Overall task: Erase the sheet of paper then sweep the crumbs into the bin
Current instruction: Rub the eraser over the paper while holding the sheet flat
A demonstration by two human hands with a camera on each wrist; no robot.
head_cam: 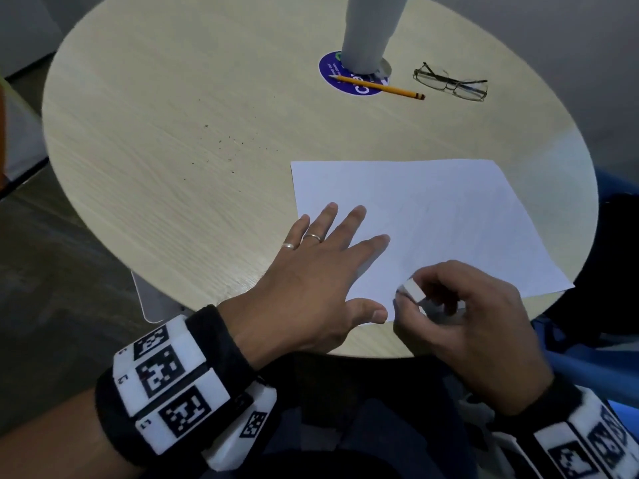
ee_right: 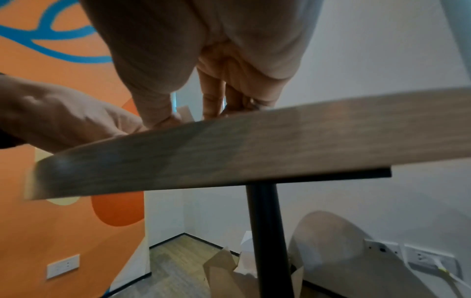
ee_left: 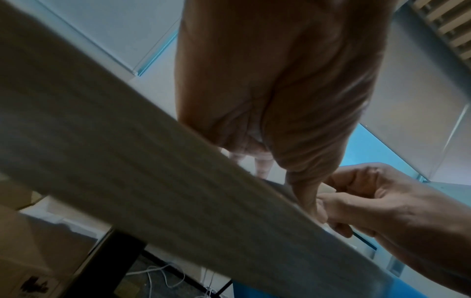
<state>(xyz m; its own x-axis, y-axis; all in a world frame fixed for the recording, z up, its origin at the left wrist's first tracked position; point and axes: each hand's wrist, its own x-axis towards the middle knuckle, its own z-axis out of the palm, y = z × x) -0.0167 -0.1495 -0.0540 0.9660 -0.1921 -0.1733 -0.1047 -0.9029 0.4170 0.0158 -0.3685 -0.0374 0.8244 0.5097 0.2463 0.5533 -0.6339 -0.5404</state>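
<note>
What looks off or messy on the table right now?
Dark crumbs are scattered on the bare table, left of the sheet of paper. The sheet lies askew, its near right corner poking past the table edge. Pencil and glasses look fine.

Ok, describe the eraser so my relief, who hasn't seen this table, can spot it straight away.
Start at the round wooden table and find the white sheet of paper near its front edge. At the sheet's near corner, the right hand pinches the eraser: a small white block, unlike the yellow pencil far behind.
</note>
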